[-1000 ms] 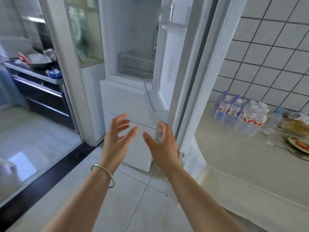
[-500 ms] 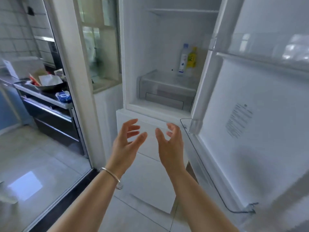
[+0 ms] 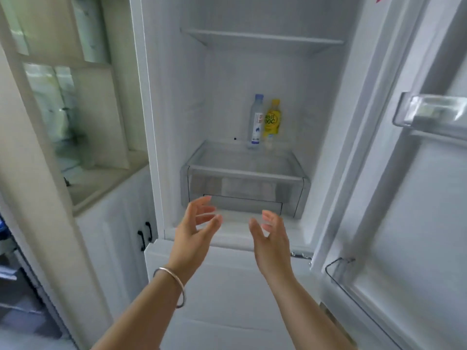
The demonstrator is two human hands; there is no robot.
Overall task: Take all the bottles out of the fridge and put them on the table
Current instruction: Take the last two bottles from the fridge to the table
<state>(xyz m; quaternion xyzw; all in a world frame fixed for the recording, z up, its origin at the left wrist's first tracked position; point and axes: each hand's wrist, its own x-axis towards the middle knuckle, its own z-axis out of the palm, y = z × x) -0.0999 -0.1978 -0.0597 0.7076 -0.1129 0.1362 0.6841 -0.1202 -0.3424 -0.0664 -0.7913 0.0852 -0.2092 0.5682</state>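
Observation:
The white fridge (image 3: 174, 122) stands open in front of me. At the back of its lower glass shelf stand two bottles side by side: a clear water bottle (image 3: 255, 121) with a blue cap, and to its right a yellow drink bottle (image 3: 272, 118). My left hand (image 3: 195, 229) and my right hand (image 3: 271, 236) are raised in front of the fridge's lower edge, palms facing each other, fingers spread, holding nothing. Both hands are well below and in front of the bottles. The table is out of view.
A clear crisper drawer (image 3: 242, 188) sits under the bottles' shelf. The open fridge door (image 3: 404, 198) with a clear door bin (image 3: 429, 111) fills the right side. A white cabinet (image 3: 116, 238) with black handles and a glass-fronted niche stand to the left.
The view has swung from the table with bottles toward the fridge and closer to it. Both hands have stayed open and have risen toward the fridge opening.

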